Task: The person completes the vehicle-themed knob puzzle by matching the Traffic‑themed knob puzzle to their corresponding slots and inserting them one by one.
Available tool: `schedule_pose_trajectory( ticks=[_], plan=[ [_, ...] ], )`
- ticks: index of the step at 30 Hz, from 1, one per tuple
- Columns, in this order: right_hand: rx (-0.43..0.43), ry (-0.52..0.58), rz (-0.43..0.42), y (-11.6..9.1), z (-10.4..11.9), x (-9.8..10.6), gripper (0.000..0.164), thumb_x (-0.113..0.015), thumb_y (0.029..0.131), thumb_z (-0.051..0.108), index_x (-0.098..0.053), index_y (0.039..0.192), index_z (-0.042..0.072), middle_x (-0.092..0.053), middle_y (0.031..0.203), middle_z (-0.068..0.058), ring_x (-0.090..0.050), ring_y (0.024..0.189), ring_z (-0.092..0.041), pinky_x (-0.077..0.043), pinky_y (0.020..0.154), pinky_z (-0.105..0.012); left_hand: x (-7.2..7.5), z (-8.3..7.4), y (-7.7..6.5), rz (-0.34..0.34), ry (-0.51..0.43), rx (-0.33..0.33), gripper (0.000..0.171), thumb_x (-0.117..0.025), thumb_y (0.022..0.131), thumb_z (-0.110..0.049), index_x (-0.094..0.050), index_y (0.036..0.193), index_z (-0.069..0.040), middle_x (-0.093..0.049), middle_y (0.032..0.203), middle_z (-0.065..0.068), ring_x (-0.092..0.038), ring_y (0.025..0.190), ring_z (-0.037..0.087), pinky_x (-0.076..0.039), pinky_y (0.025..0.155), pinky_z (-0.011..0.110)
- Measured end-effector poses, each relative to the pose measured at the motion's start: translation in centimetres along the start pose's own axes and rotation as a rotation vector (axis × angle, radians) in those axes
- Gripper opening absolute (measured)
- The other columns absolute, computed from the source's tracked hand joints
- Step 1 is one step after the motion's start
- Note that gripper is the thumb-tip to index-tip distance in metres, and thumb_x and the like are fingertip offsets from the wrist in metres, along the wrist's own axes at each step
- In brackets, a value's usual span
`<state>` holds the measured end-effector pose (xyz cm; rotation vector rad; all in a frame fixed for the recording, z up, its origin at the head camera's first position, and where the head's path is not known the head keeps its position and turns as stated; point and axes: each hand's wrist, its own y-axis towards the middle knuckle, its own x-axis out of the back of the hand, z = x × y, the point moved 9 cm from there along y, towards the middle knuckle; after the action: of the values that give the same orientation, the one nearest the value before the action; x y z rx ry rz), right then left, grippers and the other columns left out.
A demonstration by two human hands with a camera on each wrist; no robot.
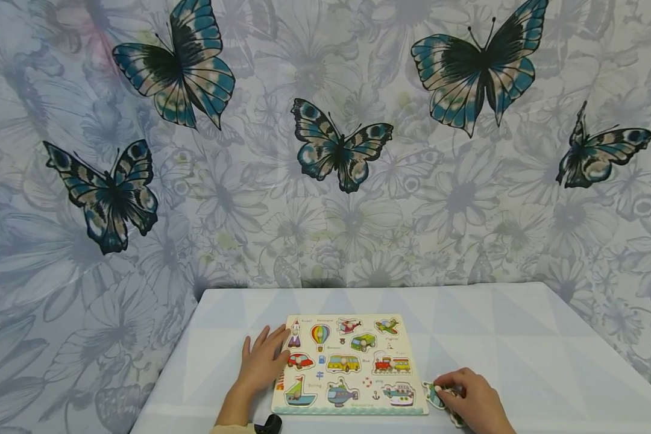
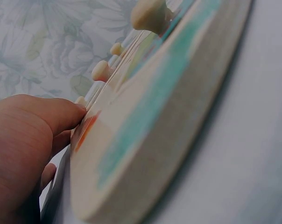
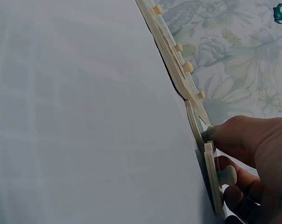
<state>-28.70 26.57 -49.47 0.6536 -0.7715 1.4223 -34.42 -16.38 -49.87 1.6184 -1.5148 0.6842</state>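
A wooden knob puzzle board (image 1: pixel 352 411) with vehicle pictures lies on the table. My left hand (image 1: pixel 263 361) rests at its left edge, fingers extended toward the back; the thumb touches the board's top near the corner in the left wrist view. To the right of the board, my right hand (image 1: pixel 474 398) pinches a loose greenish puzzle piece (image 1: pixel 431 395) low over the table, fingers curled. A second loose piece (image 1: pixel 456 419) lies partly hidden under that hand. In the right wrist view a round wooden knob (image 3: pixel 229 175) stands up beside my fingers.
Set in the board are several knobbed pieces, among them a yellow bus (image 1: pixel 343 363), a red car (image 1: pixel 300 361) and a sailboat (image 1: pixel 300 395). A black object (image 1: pixel 268 424) shows by my left sleeve. Behind the white table (image 1: pixel 239 313) hangs a butterfly-patterned backdrop (image 1: pixel 325 241).
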Motion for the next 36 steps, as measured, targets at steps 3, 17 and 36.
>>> schedule_pose_trajectory(
  ticks=[3,17,36],
  plan=[
    [0.005,0.006,0.003,0.1,0.0,0.0,0.011,-0.080,0.082,0.028,-0.078,0.091,0.023,-0.065,0.093,0.004,-0.045,0.072,-0.014,-0.036,0.062,-0.029,-0.1,0.1,0.0,0.004,-0.001,0.006,0.050,-0.064,0.095,-0.027,-0.057,0.143,-0.017,-0.049,0.155,0.002,-0.029,0.151,0.040,-0.002,0.118,0.072],
    [0.006,-0.015,-0.063,0.7,0.0,0.7,0.015,-0.081,0.081,0.030,-0.078,0.093,0.020,-0.065,0.092,0.003,-0.045,0.070,-0.014,-0.035,0.059,-0.026,-0.3,0.1,0.1,0.003,0.002,0.008,0.050,-0.064,0.095,-0.027,-0.057,0.143,-0.018,-0.048,0.155,0.001,-0.028,0.151,0.039,-0.002,0.117,0.072],
    [0.092,0.027,-0.151,1.2,4.1,0.4,0.009,-0.083,0.079,0.027,-0.077,0.085,0.022,-0.062,0.084,0.006,-0.043,0.068,-0.009,-0.034,0.059,-0.022,-0.2,0.1,0.0,-0.007,0.010,-0.001,0.050,-0.065,0.094,-0.027,-0.058,0.142,-0.018,-0.049,0.154,0.001,-0.029,0.150,0.039,-0.004,0.117,0.073]
  ],
)
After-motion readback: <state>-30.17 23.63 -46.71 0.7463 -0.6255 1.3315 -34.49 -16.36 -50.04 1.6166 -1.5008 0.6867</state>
